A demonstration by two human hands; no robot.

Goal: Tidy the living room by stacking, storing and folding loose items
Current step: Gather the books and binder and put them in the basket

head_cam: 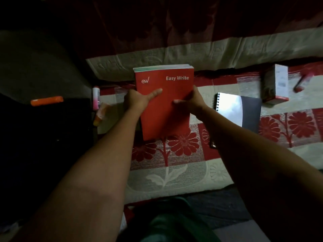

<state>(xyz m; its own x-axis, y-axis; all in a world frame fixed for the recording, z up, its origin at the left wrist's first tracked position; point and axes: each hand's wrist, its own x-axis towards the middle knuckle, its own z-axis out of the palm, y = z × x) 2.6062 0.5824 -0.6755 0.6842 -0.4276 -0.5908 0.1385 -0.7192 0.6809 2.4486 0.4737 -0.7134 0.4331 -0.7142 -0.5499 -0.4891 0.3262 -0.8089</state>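
Above the flowered bedspread, left hand and right hand grip the red notebook by its side edges, thumbs on the cover. It looks light, thin and floppy, probably best supported along both long edges. A spiral-bound pad lies right.

Your red book has a smooth, matt card cover, and its paper page edges show pale along the top. The cloth under it is woven and textured, with raised, plush-looking red flowers on a coarser cream ground. The binder to your right has a glossy plastic cover that throws back light, bound with a plastic comb spine. The box looks like smooth printed card. The orange marker and the pink one look like smooth plastic.
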